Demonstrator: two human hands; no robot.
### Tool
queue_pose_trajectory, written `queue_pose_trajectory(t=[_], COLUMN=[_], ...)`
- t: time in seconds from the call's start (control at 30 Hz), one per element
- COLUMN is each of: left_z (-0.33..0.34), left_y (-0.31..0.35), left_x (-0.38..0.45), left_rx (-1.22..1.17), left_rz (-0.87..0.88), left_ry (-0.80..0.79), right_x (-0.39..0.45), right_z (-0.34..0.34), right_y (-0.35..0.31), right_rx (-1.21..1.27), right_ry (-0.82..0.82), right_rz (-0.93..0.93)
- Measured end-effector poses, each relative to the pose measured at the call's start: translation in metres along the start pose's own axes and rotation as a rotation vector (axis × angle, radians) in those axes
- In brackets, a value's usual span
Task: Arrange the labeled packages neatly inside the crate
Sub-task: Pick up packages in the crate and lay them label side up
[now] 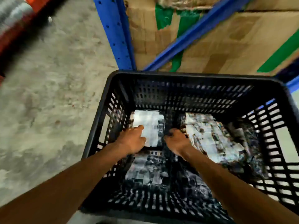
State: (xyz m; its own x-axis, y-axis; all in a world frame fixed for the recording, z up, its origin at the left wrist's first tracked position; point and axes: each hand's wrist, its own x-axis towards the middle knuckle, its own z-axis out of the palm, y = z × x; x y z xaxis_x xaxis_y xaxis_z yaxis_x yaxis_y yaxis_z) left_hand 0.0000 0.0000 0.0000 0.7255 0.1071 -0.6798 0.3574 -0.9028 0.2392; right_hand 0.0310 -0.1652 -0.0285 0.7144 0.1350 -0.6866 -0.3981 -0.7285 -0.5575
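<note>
A black slatted plastic crate (191, 76) stands on the concrete floor. Inside lie dark packages with white labels: one at the far left (149, 123), a larger one at the right (215, 138), and another near the front (145, 172). Both my arms reach down into the crate. My left hand (133, 139) rests on the near left edge of the far-left package, fingers curled over it. My right hand (177, 140) is closed around the near left corner of the large right package. The picture is blurred, so label print is unreadable.
A blue metal rack post (113, 33) and a slanted blue brace (194, 33) stand just behind the crate, with taped cardboard boxes (226, 39) on the rack. Bare concrete floor (53, 97) lies to the left. Something red and grey (14, 21) is at the top left.
</note>
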Motion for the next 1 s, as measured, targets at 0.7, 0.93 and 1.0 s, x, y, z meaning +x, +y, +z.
queue_pose_trajectory(t=[0.7,0.93,1.0], left_z=[-0.035,-0.031,-0.033], left_y=[0.016,0.005,-0.003], left_x=[0.016,0.027,0.028], left_rx=[-1.027,-0.887,-1.003], left_rz=[-0.113,-0.118,-0.082], left_ry=[0.087,0.242,0.159], right_x=[0.026,0.021,0.022], right_z=[0.025,0.001,0.002], right_y=[-0.049,-0.019,-0.010], right_rx=[0.482,0.269,0.163], right_ry=[-0.036,-0.070,-0.080], right_rz=[-0.147,-0.123,-0.080])
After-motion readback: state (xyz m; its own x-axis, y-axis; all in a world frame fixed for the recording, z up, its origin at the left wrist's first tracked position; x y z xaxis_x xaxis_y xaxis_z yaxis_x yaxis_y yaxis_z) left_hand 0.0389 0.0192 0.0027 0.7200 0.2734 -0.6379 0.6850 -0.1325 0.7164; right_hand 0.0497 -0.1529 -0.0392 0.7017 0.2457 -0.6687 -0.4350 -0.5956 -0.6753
